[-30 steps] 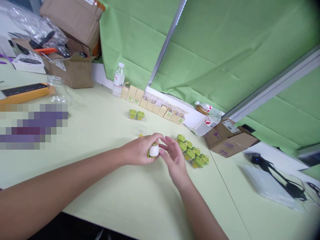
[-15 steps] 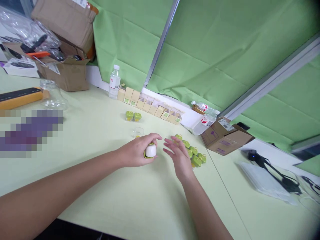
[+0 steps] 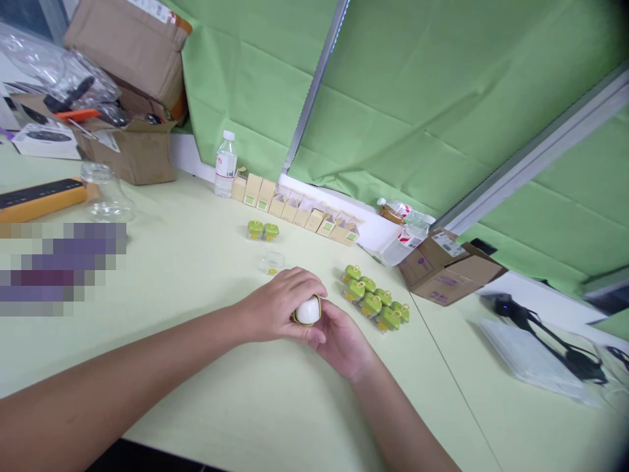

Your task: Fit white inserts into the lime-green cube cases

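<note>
A small green lid with a smooth white rounded piece (image 3: 308,311) in it is between my hands, above the table. My left hand (image 3: 289,305) is closed around it, with the fingers over the top and the thumb underneath. From the right, my right hand (image 3: 341,337) meets it with curled fingers, partly hidden behind the lid and the left hand. Just beyond my left hand stands an uncovered clear cup (image 3: 272,263) with a yellow mark. Several clear cups with green lids (image 3: 372,303) stand in a cluster to the right, and two more green-lidded cups (image 3: 263,231) stand farther back.
Along the back edge runs a row of small beige cartons (image 3: 295,208), with a water bottle (image 3: 225,164) at its left end. A clear jar (image 3: 107,196) and a yellow-black power strip (image 3: 42,200) lie left. At right are a cardboard box (image 3: 437,269) and a plastic bag (image 3: 531,364).
My left hand has moved slightly right and down with the lid and white piece. My right hand, spread and apart before, has come left onto it, uncovering the cluster of cups.
</note>
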A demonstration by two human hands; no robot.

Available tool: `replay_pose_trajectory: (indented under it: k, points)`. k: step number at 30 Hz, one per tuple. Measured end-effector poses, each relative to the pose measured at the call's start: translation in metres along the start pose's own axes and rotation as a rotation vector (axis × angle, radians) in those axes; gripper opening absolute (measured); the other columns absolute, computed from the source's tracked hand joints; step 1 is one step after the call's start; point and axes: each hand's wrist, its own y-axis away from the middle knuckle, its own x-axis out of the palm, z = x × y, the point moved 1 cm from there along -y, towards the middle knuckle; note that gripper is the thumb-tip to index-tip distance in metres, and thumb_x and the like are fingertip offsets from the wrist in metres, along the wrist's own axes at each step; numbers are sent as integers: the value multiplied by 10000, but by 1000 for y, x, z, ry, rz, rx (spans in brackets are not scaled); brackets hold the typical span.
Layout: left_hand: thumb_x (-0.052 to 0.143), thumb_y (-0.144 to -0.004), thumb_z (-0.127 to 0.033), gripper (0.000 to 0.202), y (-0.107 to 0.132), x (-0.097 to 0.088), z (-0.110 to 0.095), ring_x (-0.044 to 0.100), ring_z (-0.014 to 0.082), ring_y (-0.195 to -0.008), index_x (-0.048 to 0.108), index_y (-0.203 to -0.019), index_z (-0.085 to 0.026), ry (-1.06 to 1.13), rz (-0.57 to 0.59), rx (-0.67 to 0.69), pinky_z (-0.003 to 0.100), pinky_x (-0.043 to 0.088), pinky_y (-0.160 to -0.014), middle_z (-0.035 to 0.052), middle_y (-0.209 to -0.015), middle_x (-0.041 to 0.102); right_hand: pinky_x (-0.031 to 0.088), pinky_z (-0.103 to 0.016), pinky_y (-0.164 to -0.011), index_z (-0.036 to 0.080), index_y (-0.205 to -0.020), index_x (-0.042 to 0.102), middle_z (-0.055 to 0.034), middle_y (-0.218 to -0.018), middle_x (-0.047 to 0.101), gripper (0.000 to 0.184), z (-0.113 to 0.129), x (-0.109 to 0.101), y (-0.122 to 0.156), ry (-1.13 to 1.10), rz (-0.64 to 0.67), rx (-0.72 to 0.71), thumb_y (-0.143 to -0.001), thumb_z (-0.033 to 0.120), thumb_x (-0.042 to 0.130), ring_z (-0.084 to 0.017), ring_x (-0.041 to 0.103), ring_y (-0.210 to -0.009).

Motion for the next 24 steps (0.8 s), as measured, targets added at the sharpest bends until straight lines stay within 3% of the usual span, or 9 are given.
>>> replay_pose_trajectory:
  k: [4, 7, 14, 18, 21, 24]
  points:
    - [697, -817, -561, 626, 2, 0, 5, 493, 278, -1204, 470, -1294, -224, 2, 48, -78, 425, 403, -1017, 103, -1276, 570, 506, -210, -632, 205, -975, 709, -11, -899, 705, 213, 5, -2, 0, -15, -97, -110, -893, 393, 650, -127, 632, -775]
    - [660, -858, -539, 637, 5, 1, 7, 475, 281, -1256, 425, -1369, -239, 44, 27, -163, 441, 413, -1038, 117, -1354, 529, 489, -198, -619, 211, -971, 701, -3, -879, 689, 223, 10, -2, 3, 19, -83, -199, -869, 408, 702, -112, 609, -745]
    - [644, -889, -455, 532, 6, 0, 5, 504, 272, -1253, 490, -1346, -229, 203, 8, -234, 437, 426, -1059, 116, -1348, 539, 503, -240, -737, 209, -987, 693, -19, -912, 695, 276, 12, 2, 6, 124, -119, -243, -773, 335, 813, -133, 626, -822]
    - [564, -942, -390, 402, 6, -2, 17, 551, 245, -1201, 536, -1314, -240, 324, 20, -273, 404, 477, -1002, 104, -1316, 570, 493, -258, -776, 213, -944, 696, -17, -945, 698, 268, 16, -4, 5, 157, -167, -310, -746, 335, 831, -129, 606, -817]
    - [567, -921, -312, 411, 9, -4, 32, 566, 227, -1171, 522, -1325, -251, 294, -56, -348, 394, 516, -939, 97, -1350, 545, 482, -252, -732, 231, -915, 689, -3, -947, 688, 264, 23, -10, 6, 144, -261, -368, -729, 341, 839, -126, 589, -793]
    - [560, -916, -277, 354, 9, -6, 33, 593, 209, -1107, 550, -1268, -244, 269, -147, -406, 376, 528, -900, 92, -1284, 583, 474, -262, -731, 268, -1008, 677, 0, -975, 687, 297, 26, -10, 9, 196, -256, -403, -761, 370, 809, -138, 583, -816]
